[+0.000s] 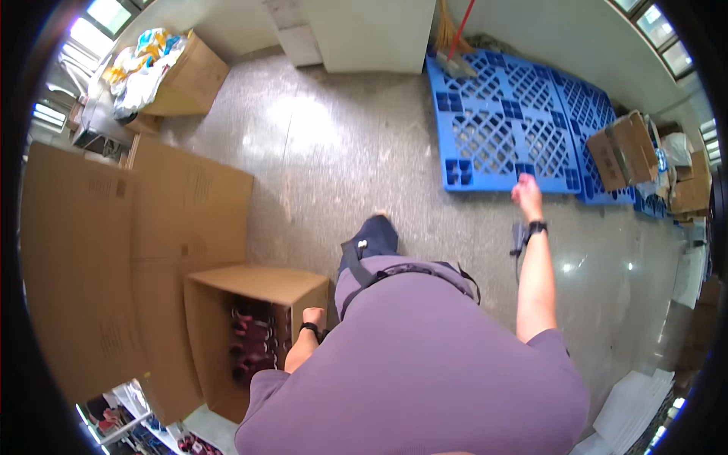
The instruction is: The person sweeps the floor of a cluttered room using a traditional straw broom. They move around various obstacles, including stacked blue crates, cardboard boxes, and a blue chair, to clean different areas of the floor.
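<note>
My right hand (pixel 526 191) hangs out to the right over the floor, just short of the front edge of a blue plastic pallet (pixel 444 144). Its fingers are curled in, and I see nothing in them. A black band (pixel 538 227) circles that wrist, with a small grey device (pixel 518 239) beside it. Low at my left side, my left hand (pixel 312 315) is closed next to the right wall of an open cardboard box (pixel 258 279). No object shows in it. Inside that box sit several dark red items (pixel 254 341) whose kind I cannot make out.
Tall cardboard boxes (pixel 80 265) stand at the left. A carton (pixel 189 80) of plastic bags is at the far left. A broom (pixel 447 34) and a red-handled dustpan (pixel 456 64) rest at the pallet. More cartons (pixel 626 155) lie right; white sheets (pixel 633 413) lie near right.
</note>
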A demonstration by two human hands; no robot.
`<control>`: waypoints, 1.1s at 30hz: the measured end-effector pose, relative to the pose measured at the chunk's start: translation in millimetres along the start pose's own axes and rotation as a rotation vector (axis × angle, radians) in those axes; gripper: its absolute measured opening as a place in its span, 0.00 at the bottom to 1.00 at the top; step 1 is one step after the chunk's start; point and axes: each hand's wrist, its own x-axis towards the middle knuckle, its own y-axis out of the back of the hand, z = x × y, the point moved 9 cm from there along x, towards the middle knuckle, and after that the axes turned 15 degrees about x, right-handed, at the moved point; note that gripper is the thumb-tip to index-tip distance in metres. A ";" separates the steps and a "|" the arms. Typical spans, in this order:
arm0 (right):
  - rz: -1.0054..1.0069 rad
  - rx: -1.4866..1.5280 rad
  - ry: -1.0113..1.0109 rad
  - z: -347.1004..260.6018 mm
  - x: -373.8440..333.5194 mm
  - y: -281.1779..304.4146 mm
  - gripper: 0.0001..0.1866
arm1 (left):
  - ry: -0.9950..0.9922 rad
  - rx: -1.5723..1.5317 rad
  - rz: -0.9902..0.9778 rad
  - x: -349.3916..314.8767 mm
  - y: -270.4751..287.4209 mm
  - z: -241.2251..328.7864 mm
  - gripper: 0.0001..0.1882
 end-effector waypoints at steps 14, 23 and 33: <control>-0.294 -0.353 -1.447 229.5 -117.6 7.6 0.17 | -0.774 0.216 -0.048 276.5 169.6 764.2 0.12; 0.477 0.455 -0.585 162.8 207.6 -30.2 0.08 | -1.045 0.223 -0.485 222.1 76.3 1220.5 0.10; 1.232 0.706 -1.175 128.8 61.6 -140.1 0.12 | -0.925 -0.271 -0.191 273.2 53.9 1703.7 0.11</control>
